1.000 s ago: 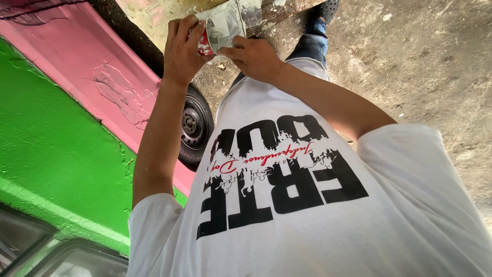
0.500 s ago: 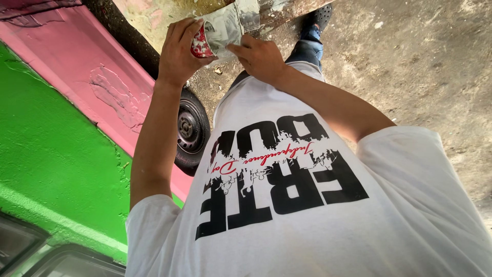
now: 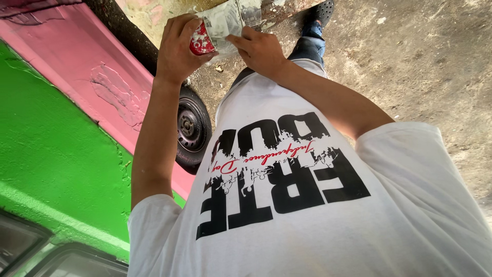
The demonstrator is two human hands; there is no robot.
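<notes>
Two bare hands meet at the top of the frame over one small bundle. The left hand (image 3: 177, 48) wraps its curled fingers around a red can (image 3: 201, 43), of which only the red-and-white end shows; the rest is covered by a sheet of newspaper (image 3: 230, 20). The right hand (image 3: 259, 51) pinches the lower edge of that newspaper between thumb and fingertips, just beside the can. The bundle is held up in front of the chest, well above the ground. Whether the can holds anything cannot be told, since its mouth is hidden by the paper and the fingers.

Below the hands, one white shirt (image 3: 318, 215) with black and red print fills the lower half of the view. One dark shoe (image 3: 324, 10) and a blue trouser leg (image 3: 310, 46) stand on the bare, gritty ground (image 3: 430, 66).

To the left runs one vehicle body painted in two bands, pink (image 3: 77, 77) above green (image 3: 51, 159), with rough filler patches on the pink. One black wheel (image 3: 192, 128) with a dark steel rim sits under the pink panel, close behind the left forearm. A dark window frame (image 3: 31, 251) cuts into the lower left corner.
</notes>
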